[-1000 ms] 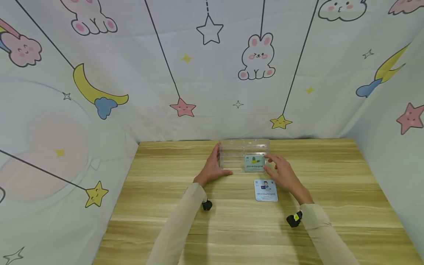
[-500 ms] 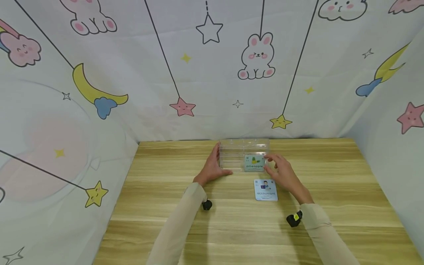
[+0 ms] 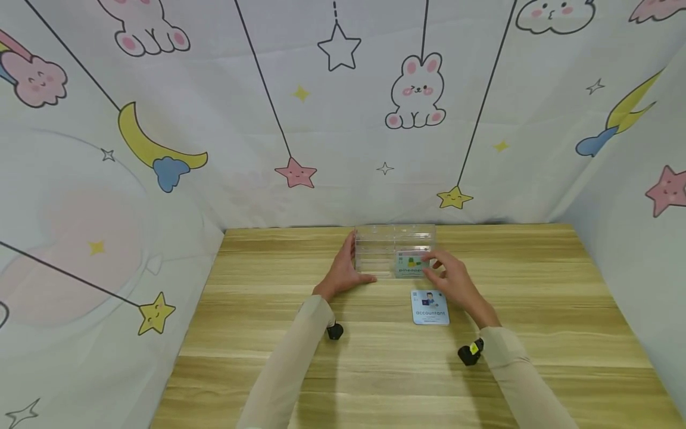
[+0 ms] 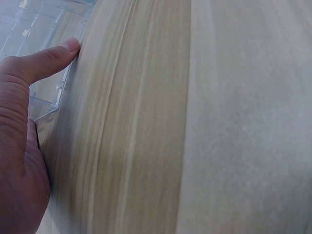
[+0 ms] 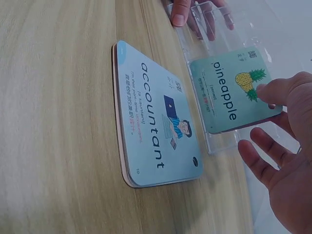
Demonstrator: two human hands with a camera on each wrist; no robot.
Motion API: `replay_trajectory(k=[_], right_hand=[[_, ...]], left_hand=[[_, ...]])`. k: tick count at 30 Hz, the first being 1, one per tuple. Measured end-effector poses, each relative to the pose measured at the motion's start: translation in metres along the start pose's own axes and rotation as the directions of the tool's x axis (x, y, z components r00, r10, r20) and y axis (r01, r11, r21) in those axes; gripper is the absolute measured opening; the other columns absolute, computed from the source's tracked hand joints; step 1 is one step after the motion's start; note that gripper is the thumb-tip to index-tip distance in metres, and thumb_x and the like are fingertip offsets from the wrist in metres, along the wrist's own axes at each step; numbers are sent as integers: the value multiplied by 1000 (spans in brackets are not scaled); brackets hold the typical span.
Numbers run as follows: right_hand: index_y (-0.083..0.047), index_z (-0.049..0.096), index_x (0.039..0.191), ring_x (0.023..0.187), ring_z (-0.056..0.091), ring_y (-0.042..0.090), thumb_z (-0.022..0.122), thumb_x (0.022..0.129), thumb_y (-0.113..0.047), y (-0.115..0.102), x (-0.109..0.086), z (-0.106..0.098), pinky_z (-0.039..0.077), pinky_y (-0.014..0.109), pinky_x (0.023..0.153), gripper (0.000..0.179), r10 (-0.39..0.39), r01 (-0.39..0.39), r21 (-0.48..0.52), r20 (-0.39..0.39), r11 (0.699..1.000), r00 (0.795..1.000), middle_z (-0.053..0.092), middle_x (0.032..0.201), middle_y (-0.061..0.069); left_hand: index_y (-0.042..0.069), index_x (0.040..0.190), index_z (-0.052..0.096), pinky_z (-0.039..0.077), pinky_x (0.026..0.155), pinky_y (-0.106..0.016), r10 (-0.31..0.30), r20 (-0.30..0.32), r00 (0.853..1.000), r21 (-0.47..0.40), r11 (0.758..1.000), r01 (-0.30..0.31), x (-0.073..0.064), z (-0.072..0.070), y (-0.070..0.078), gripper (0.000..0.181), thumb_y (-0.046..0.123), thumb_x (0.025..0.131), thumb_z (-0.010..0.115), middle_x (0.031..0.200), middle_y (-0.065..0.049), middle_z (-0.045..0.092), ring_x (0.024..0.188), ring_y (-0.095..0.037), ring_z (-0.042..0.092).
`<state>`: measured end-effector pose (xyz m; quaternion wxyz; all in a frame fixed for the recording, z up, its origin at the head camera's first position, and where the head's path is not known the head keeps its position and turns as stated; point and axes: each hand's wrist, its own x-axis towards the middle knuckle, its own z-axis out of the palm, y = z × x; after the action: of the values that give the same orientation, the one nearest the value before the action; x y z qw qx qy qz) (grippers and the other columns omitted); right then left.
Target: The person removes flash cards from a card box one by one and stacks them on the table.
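A clear plastic organizer box (image 3: 375,245) with several compartments stands at the back of the table. My left hand (image 3: 342,273) grips its left side, the thumb (image 4: 63,49) along the front edge and the other fingers round the side. In the lower right compartment is a green flash card (image 5: 222,85) printed "pineapple". My right hand (image 3: 452,279) pinches this card at its right edge, thumb on the printed face and a finger behind. Just in front of the box lies a stack of blue flash cards (image 5: 156,117), "accountant" on top.
The wood-grain table (image 3: 375,369) runs back to a white cloth wall (image 3: 354,119) printed with stars, rabbits and moons. Cloth also closes off the left and right sides. A small black camera (image 3: 335,331) sits at the left wrist, another camera (image 3: 469,355) at the right.
My right hand has shifted slightly left, its thumb and finger now further over the pineapple card. The left hand, the box and the accountant stack have stayed in place.
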<state>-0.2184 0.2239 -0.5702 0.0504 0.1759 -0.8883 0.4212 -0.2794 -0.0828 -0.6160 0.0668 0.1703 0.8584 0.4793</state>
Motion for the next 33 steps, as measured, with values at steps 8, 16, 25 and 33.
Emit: replay_trajectory(k=[8,16,25,33], right_hand=[[-4,67,121,98,62,27,70,98,-1,-4,6,1,57,38,74,23,-6,5,-26,-27,1000,1000,68,119,13],[-2,67,122,97,63,28,71,94,6,-13,11,-3,58,40,73,29,-37,36,-15,-54,999,998,69,121,15],[-2,67,126,98,65,29,75,92,3,-23,8,-14,61,35,76,36,-30,31,12,-73,999,997,68,122,15],[-3,66,127,94,70,29,78,91,1,-30,-2,-27,64,32,77,38,-6,10,60,-56,998,998,67,123,15]], left_hand=[[16,167,-1,30,123,-32,3,1,1000,-7,1000,-3,2,0,-2,137,23,73,98,171,-10,18,154,-21,27],[18,168,1,30,122,-31,-8,1,1000,-3,1000,8,2,1,-4,138,27,72,99,171,-9,19,153,-21,28],[18,168,1,30,122,-31,-2,1,1000,-12,1000,2,2,1,-6,138,28,71,99,172,-9,16,154,-21,27],[19,168,0,30,122,-31,1,2,1000,-25,1000,-1,3,1,-7,139,28,71,99,171,-12,17,155,-24,26]])
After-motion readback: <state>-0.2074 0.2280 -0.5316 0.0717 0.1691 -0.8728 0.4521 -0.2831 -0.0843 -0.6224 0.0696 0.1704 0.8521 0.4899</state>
